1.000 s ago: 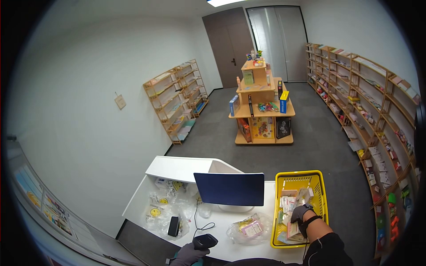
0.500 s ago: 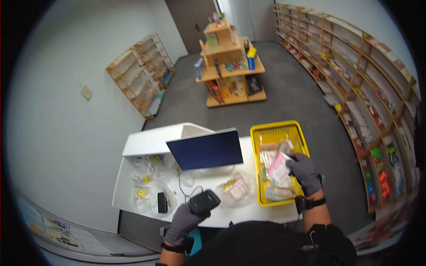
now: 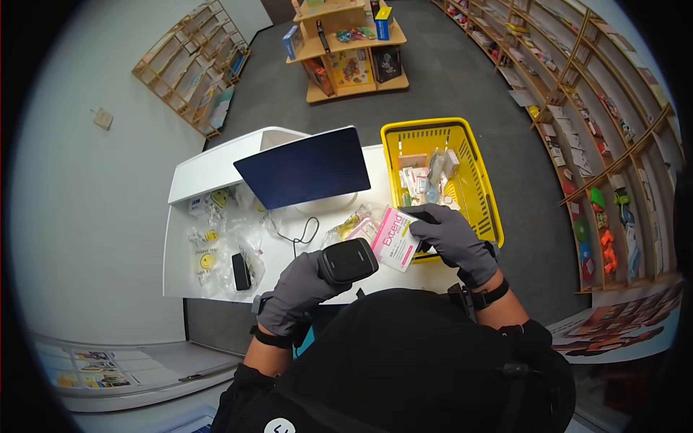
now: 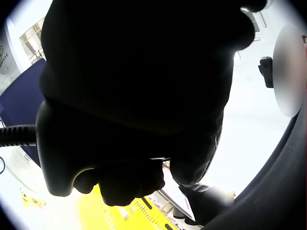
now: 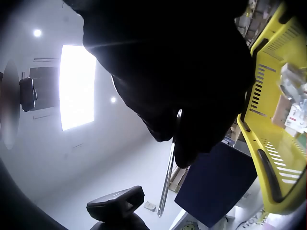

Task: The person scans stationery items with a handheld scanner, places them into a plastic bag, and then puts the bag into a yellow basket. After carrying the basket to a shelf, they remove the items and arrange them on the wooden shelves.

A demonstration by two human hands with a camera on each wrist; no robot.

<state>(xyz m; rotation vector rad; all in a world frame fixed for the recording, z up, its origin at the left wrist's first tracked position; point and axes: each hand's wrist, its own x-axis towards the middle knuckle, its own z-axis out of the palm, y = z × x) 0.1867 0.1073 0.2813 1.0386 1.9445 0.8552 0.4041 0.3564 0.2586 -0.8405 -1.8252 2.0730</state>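
Note:
My gloved left hand (image 3: 294,290) grips a black handheld barcode scanner (image 3: 348,261), its broad head tipped up above the desk's front edge. Between the thumb and fingers of my gloved right hand (image 3: 458,244) is a flat pink and white packet (image 3: 394,239) marked "Extend". It hangs just right of the scanner head, with its printed side up in the head view. From the right wrist, the packet (image 5: 168,177) shows edge-on as a thin strip, apart from the scanner (image 5: 116,202). The left wrist view shows that hand mostly as a dark silhouette.
A yellow basket (image 3: 493,189) with several packaged goods stands right of the monitor (image 3: 307,169). A clear bag with small packages (image 3: 354,225) lies behind the scanner. Crumpled plastic bags (image 3: 211,234) and a black phone-like object (image 3: 240,272) lie on the left of the desk.
My right hand has lifted the pink and white packet out of the basket and brought it left towards the scanner. My left hand has raised the scanner. The head view has tilted down.

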